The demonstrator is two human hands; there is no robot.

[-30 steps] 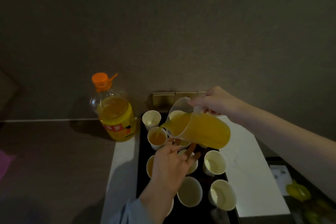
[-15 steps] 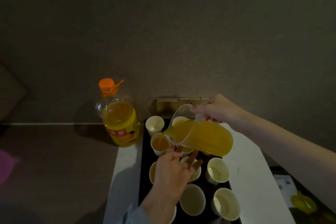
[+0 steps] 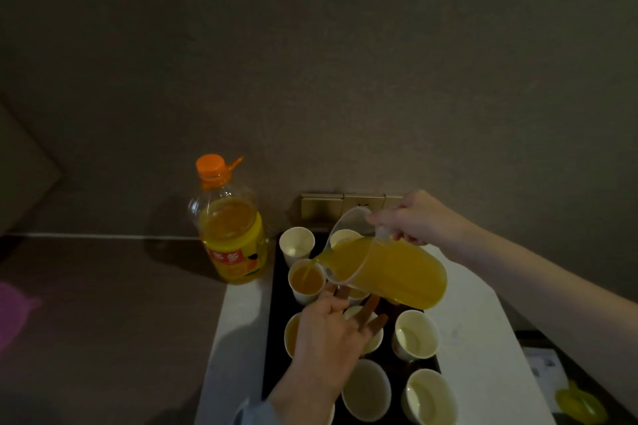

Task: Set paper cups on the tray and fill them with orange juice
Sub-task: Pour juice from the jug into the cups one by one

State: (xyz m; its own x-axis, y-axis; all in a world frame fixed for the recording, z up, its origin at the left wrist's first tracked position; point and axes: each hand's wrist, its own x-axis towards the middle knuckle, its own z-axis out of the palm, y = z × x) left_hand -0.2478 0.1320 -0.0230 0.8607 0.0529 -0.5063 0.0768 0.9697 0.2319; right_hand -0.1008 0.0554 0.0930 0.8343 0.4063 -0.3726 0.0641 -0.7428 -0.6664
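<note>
A thin stream of orange juice falls from the tilted clear pitcher into a paper cup near the far end of the black tray. The right hand grips the pitcher's handle. The left hand, fingers spread, hovers over nearer cups. A capped juice bottle stands left of the tray.

A narrow white bench runs out from the dark wall, and a black tray lies along its middle. At the bench's far left corner, just beside the tray, a big juice bottle with an orange cap stands upright. On the tray sit paper cups in rows, some with juice in them, some pale and unfilled.
</note>
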